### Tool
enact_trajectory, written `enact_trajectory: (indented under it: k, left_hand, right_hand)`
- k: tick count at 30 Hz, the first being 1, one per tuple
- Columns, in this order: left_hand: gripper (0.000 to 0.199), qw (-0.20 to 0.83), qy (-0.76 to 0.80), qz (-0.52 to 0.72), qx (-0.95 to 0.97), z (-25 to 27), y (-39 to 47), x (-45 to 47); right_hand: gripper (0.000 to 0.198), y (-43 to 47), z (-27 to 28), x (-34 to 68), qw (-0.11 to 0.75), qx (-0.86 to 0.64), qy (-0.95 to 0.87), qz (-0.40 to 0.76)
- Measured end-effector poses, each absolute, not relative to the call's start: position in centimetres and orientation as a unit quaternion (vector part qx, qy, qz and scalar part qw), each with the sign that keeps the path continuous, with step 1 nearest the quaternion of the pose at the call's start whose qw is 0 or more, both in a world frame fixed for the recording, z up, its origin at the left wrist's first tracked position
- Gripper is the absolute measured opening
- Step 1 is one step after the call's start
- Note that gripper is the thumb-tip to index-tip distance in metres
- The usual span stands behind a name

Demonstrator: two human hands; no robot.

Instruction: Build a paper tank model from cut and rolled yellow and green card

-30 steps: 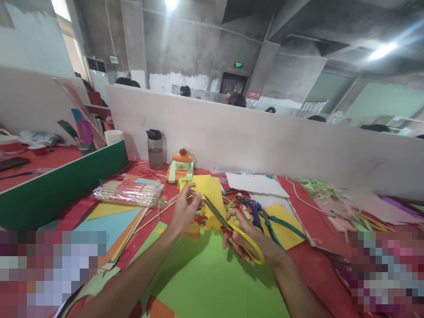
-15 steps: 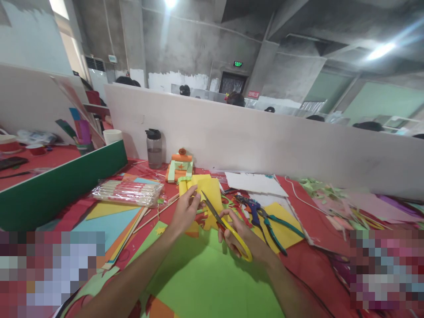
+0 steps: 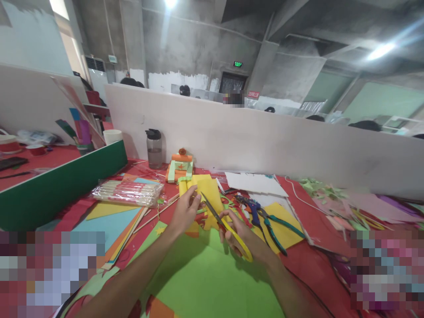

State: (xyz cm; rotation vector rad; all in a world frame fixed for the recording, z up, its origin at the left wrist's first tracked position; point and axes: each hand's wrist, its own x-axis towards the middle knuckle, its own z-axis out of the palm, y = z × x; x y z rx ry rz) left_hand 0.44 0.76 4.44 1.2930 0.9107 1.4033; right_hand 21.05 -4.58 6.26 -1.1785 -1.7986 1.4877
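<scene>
My left hand (image 3: 186, 207) is closed in a pinch at the lower left edge of a piece of yellow paper (image 3: 212, 192). In my right hand (image 3: 236, 232) is a pair of scissors (image 3: 243, 249) with yellow handles and dark blades. The blades point up and left, close to my left fingertips and over the yellow paper; whether they are cutting it I cannot tell. Beneath both forearms lies a large green sheet (image 3: 212, 274). Yellow and orange scraps lie just below the hands.
An orange and pale-green paper model (image 3: 180, 167) and a bottle (image 3: 154, 148) stand by the white partition (image 3: 251, 137). Wrapped sticks (image 3: 127, 193) rest on coloured paper at left. A blue glue gun (image 3: 253, 210) and green-handled pliers (image 3: 274, 227) lie right, beside scraps (image 3: 324, 192).
The yellow paper's right edge has tilted and shifted slightly left, showing a small white piece behind it. Both hands and the scissors stay nearly in place.
</scene>
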Motion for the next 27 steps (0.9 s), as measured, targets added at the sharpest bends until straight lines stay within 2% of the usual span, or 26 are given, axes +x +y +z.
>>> enact_trajectory:
  k: [6, 21, 27]
  left_hand:
    - [0.04, 0.48, 0.369, 0.578, 0.547, 4.2, 0.9, 0.5]
    - [0.04, 0.476, 0.373, 0.566, 0.56, 4.5, 0.7, 0.5]
    - [0.038, 0.473, 0.37, 0.573, 0.558, 4.3, 0.9, 0.5]
  right_hand:
    - [0.066, -4.5, 6.3, 21.2, 0.254, -0.433, -0.662, 0.557]
    - [0.042, -3.9, 5.5, 21.0, 0.271, -0.469, -0.624, 0.563]
    - [0.041, -3.9, 5.5, 21.0, 0.273, -0.473, -0.627, 0.555]
